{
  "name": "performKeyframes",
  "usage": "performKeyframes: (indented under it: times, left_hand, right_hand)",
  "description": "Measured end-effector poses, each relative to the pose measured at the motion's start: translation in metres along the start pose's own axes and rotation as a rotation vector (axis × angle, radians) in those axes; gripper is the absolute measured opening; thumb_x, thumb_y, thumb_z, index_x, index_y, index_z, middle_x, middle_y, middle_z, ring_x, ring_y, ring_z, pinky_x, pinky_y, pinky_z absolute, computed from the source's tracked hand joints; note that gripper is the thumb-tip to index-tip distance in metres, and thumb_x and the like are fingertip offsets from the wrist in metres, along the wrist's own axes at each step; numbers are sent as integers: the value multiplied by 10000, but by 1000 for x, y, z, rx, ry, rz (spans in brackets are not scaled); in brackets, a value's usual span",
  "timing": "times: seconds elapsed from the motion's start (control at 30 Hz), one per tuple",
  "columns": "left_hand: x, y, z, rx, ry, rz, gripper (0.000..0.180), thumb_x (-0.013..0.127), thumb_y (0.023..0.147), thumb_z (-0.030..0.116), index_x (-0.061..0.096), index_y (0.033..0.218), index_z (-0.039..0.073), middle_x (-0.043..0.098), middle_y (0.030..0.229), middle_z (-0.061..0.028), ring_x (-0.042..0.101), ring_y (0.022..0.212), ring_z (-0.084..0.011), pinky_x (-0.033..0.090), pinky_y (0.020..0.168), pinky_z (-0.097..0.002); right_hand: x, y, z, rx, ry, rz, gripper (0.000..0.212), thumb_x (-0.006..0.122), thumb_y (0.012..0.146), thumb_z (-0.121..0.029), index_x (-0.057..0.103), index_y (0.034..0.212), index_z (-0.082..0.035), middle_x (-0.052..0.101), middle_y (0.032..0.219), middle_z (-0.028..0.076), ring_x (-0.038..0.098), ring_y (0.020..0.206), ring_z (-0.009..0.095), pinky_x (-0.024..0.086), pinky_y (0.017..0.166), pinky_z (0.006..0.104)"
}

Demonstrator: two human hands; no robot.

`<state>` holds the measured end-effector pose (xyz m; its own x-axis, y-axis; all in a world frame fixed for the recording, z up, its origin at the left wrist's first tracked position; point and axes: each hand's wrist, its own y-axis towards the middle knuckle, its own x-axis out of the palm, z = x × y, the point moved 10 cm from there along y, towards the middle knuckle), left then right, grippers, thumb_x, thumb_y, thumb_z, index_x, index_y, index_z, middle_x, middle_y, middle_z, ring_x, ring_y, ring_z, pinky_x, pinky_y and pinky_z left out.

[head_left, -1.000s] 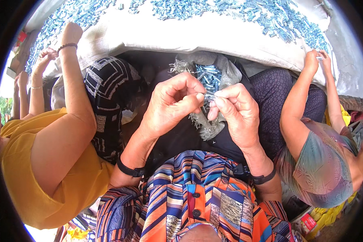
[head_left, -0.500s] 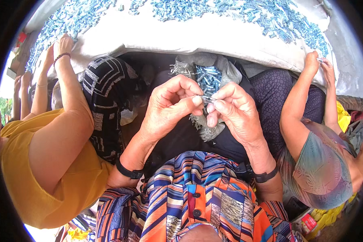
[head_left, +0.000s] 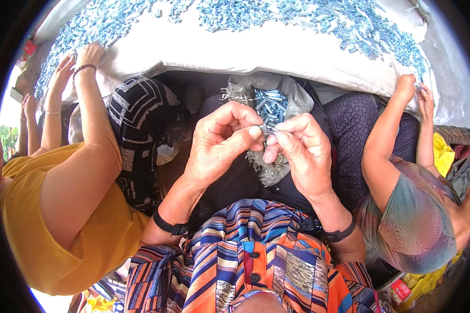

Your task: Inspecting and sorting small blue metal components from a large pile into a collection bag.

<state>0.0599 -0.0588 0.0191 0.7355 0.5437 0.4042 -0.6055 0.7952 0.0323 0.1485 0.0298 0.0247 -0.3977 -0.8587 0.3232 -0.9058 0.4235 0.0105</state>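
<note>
Over my lap, my left hand [head_left: 223,136] and my right hand [head_left: 302,147] meet fingertip to fingertip, both pinched closed. Between them is a small shiny metal piece [head_left: 268,128], mostly hidden by thumbs and fingers, and each hand seems to grip one end of it. Its exact kind is too small to make out. Just beyond the fingers, a frayed grey woven sack [head_left: 297,99] lies open on my lap. Inside it is a heap of small bluish-silver metal cylinders [head_left: 270,104].
A raised surface under white cloth [head_left: 193,52] spans the far side, strewn with bluish metal parts [head_left: 235,14]. A person in yellow [head_left: 73,208] sits close on the left, reaching onto it. Another person [head_left: 418,219] on the right handles a small metal part.
My hands stay together at nearly the same spot, with the fingers shifted slightly around the metal piece. At the left, a co-worker's hands have moved a little over the cloth.
</note>
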Motion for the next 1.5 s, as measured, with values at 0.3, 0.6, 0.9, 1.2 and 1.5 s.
performKeyframes:
  times: [0.3,0.6,0.9,1.2,1.5]
  left_hand:
    - [3,-1,9,-26,134,-40,36,567,847,0,583,878,-8,581,778,-15,559,673,-57,458,608,-198]
    - [-2,-1,5,-26,248,-10,39,554,839,-11,583,865,-14,566,766,-4,532,672,-39,438,597,-193]
    - [2,5,-15,-138,-180,-157,109,594,879,98,576,948,15,580,754,-13,559,646,-60,470,590,-206]
    - [-7,8,-23,-174,-72,-117,112,595,890,133,577,893,23,564,716,-4,522,595,-64,430,564,-208]
    - [-16,7,-38,-215,-154,-28,106,589,898,145,581,888,40,585,703,-22,540,597,-73,448,562,-211]
  right_hand:
    - [6,-4,-15,-129,-195,50,61,522,918,-45,493,935,5,594,721,67,605,659,111,493,615,225]
    - [8,-5,-19,-234,-463,79,49,548,895,-22,521,921,10,606,697,70,621,630,111,497,572,224]
    - [4,2,16,146,122,7,98,507,936,-107,500,923,-10,589,752,71,591,604,128,484,546,222]
    - [-2,0,39,364,236,63,155,486,954,-157,530,917,-12,570,729,51,554,570,103,454,508,207]
    - [-3,2,32,318,8,29,152,495,936,-97,574,1004,15,558,761,28,527,613,74,437,568,198]
